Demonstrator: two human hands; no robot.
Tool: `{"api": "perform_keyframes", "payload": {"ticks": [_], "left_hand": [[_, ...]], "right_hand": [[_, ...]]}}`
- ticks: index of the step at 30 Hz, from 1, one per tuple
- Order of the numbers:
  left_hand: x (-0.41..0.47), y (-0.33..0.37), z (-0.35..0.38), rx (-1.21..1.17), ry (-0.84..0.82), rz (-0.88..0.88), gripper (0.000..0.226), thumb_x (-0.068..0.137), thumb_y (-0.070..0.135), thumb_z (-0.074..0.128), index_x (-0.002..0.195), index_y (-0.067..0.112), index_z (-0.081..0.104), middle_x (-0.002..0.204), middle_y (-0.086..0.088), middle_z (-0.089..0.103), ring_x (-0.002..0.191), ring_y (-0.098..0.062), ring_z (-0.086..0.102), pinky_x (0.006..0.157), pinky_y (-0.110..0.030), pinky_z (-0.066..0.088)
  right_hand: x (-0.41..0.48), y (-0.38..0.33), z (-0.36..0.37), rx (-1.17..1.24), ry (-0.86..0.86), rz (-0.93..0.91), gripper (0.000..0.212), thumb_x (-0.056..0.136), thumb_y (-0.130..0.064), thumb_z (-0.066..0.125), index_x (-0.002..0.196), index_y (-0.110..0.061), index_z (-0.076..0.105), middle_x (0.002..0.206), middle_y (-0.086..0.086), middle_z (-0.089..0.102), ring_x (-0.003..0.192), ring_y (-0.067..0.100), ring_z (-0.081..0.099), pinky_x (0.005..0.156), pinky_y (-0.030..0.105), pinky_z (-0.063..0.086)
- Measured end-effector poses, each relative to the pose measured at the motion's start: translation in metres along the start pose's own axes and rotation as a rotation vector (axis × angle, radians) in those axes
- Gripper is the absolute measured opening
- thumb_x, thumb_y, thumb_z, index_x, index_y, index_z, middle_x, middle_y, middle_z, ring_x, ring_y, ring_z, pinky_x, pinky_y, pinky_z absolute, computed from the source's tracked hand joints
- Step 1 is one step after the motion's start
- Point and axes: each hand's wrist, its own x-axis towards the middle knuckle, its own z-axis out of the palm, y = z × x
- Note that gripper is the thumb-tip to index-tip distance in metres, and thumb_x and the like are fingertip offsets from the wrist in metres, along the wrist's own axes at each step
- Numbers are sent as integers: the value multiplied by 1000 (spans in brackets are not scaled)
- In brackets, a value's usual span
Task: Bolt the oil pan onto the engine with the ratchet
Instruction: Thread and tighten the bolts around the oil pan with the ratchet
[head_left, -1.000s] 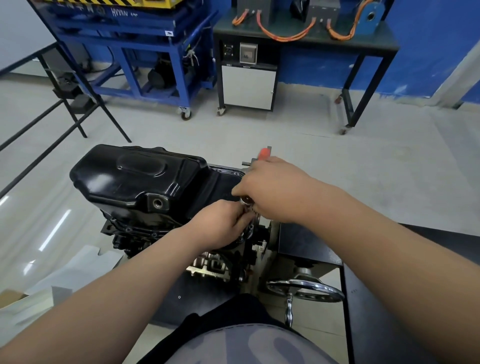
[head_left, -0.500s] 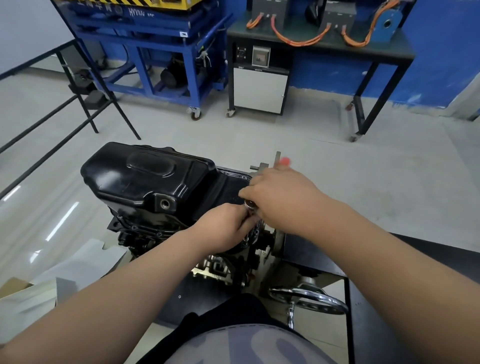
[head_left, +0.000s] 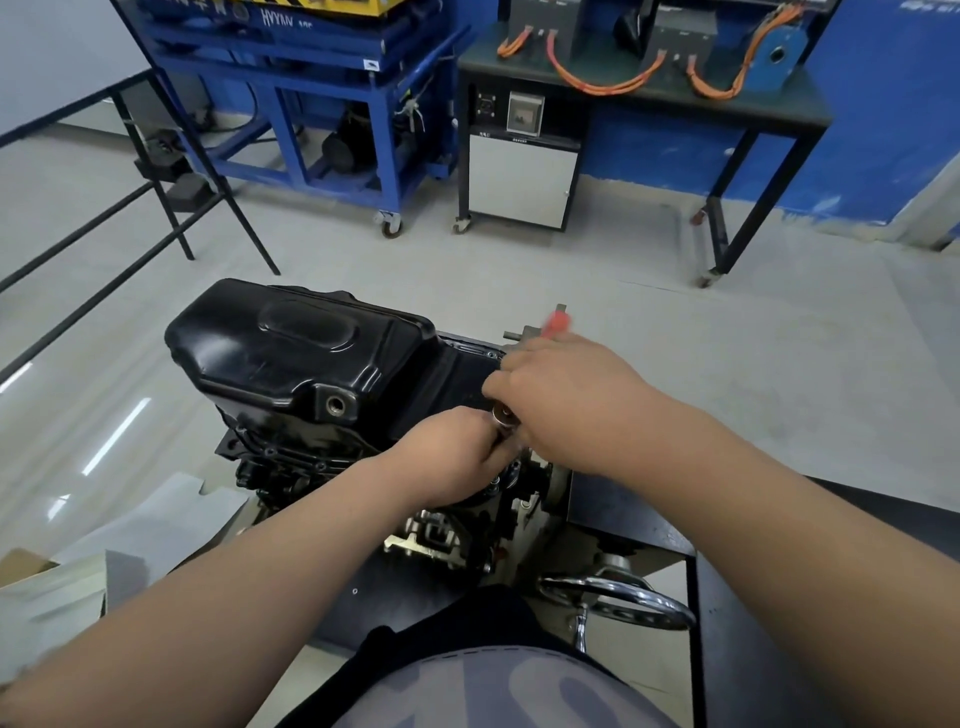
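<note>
Pan (head_left: 291, 358) seated on engine (head_left: 311, 457), centre. Right hand (head_left: 566, 400) clamped on ratchet (head_left: 556, 325); left hand (head_left: 457, 462) pinched at socket (head_left: 503, 415), near right flange. Risk: socket slipping off bolt under sideways pull, rounding head, trapping fingers.

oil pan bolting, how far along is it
Done: the black oil pan already sits on the engine.
In hand: the right hand grips the ratchet, red handle tip showing beyond it, while the left hand steadies its chrome head at the pan's near flange.
Left: unclear. The hands hide this bolt and the other flange bolts can't be counted. The drain hole looks open.
</note>
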Motion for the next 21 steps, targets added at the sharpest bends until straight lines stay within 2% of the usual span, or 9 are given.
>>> {"api": "perform_keyframes", "payload": {"ticks": [3,5,7,12,15,18,21], "left_hand": [[-4,0,2,-8,-26,-29,40,93,37,39,57,26,26,47,6,33,42,-9,33,43,-27,25],[-7,1,3,2,-29,-35,41,93,34,41,57,27,24,47,6,32,42,-9,32,42,-25,23],[-8,1,3,2,-32,-42,39,93,34,40,57,26,25,48,6,33,42,-9,32,42,-25,23],[-10,-4,4,-42,-28,-51,33,88,35,35,58,27,27,52,6,39,46,-9,35,44,-25,27],[-14,-4,5,-127,-9,-54,24,80,41,32,58,33,35,52,6,43,46,-9,37,44,-25,28],[-19,-9,7,-216,30,-60,14,77,46,37,64,49,41,53,9,48,48,-8,39,46,-23,30],[-24,-14,10,-240,30,-60,18,84,45,45,70,56,42,57,20,51,50,-5,42,48,-24,32]], "right_hand": [[-3,-3,0,-14,9,75,12,86,-32,51,86,-23,58,82,-4,56,72,22,52,62,29,30],[-5,-6,2,-16,4,112,13,83,-33,52,82,-22,59,70,-5,47,63,21,49,51,26,25],[-6,-8,3,-19,26,130,15,83,-35,52,79,-22,58,64,-6,41,56,19,43,47,26,18],[-8,-15,5,-11,70,171,30,83,-45,51,66,-22,43,62,-4,35,52,17,37,46,26,16],[-8,-19,7,14,84,214,41,83,-46,51,58,-20,32,60,-3,34,49,16,32,46,26,16],[-10,-20,8,53,78,220,37,83,-46,49,60,-20,36,60,-4,36,49,15,34,46,26,16],[-12,-21,7,70,58,226,27,85,-44,47,70,-22,50,61,-5,39,56,19,43,46,26,18]]}}
